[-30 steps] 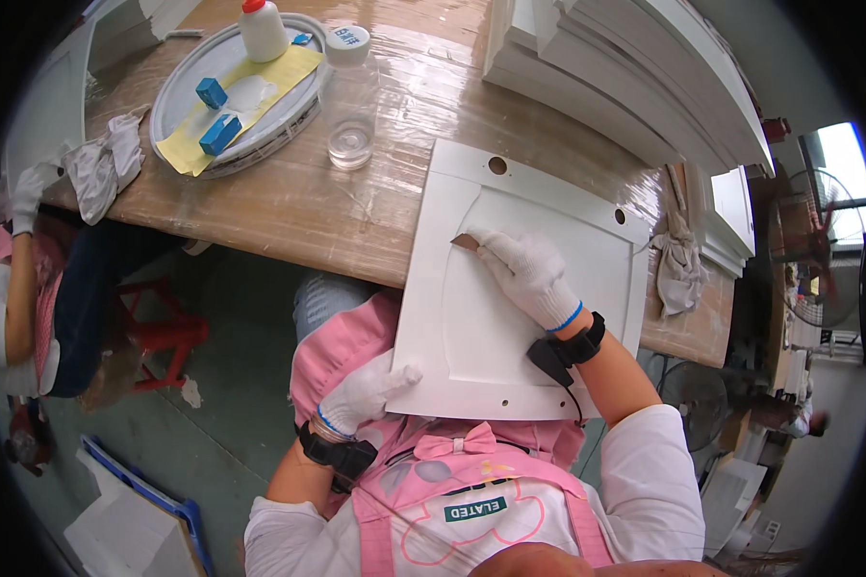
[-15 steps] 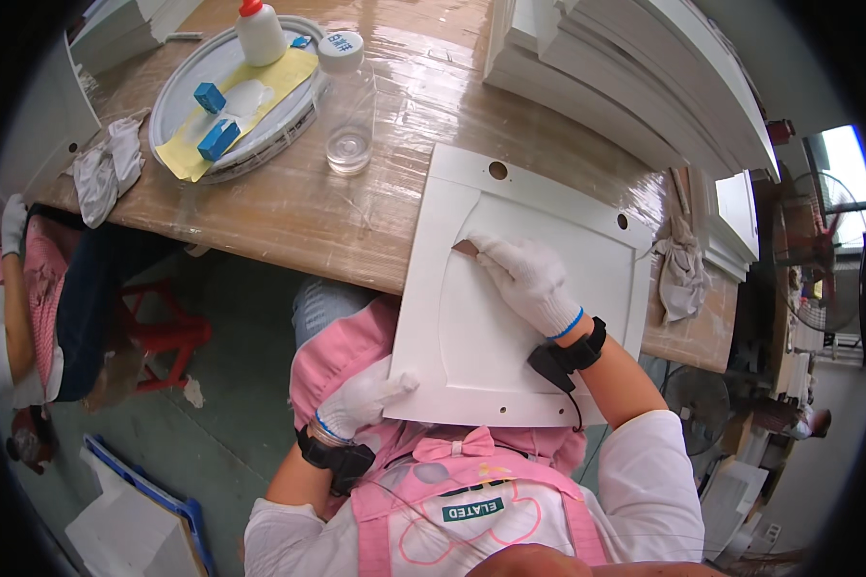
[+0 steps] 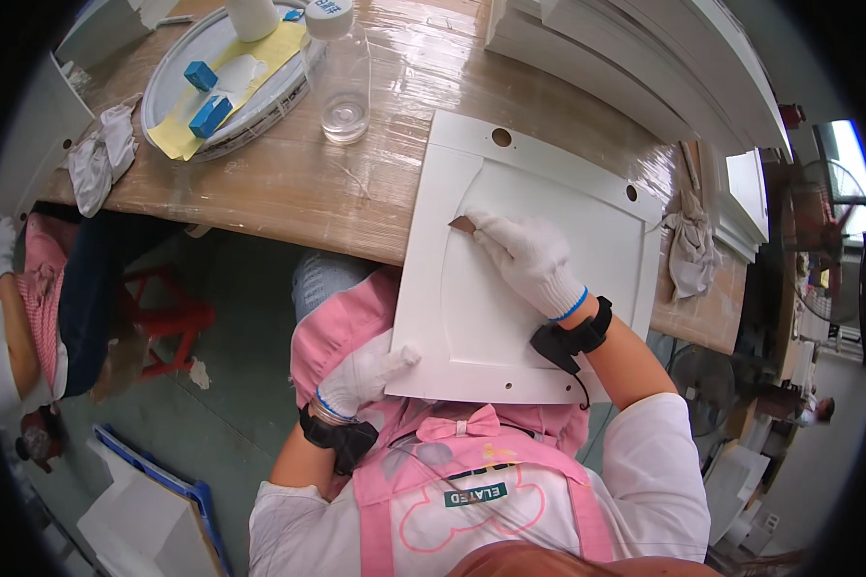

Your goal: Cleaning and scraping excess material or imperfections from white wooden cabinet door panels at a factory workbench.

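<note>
A white cabinet door (image 3: 496, 317) with a recessed middle rests tilted between my lap and the table's edge. My right hand (image 3: 534, 260), in a white knitted glove, pinches a small brown piece, possibly folded sandpaper (image 3: 463, 225), against the inner left side of the recess. At the door's near left corner, my left hand (image 3: 361, 373), gloved too, is closed on the edge, thumb on top. The fingers under the door are hidden. Two round holes lie along the door's far side and two small ones along the near side.
On the film-covered table (image 3: 260, 207) a round lid (image 3: 154, 115) carries yellow paper, blue blocks (image 3: 210, 115) and a white bottle. Beside it stands a clear bottle (image 3: 344, 96). White panels (image 3: 625, 77) are stacked at far right; rags (image 3: 691, 250) hang at both sides. Another person sits left.
The whole view has shifted, so the table and door sit higher in the picture. On the door, my right hand and the brown piece have slid slightly nearer me. My left hand keeps its hold.
</note>
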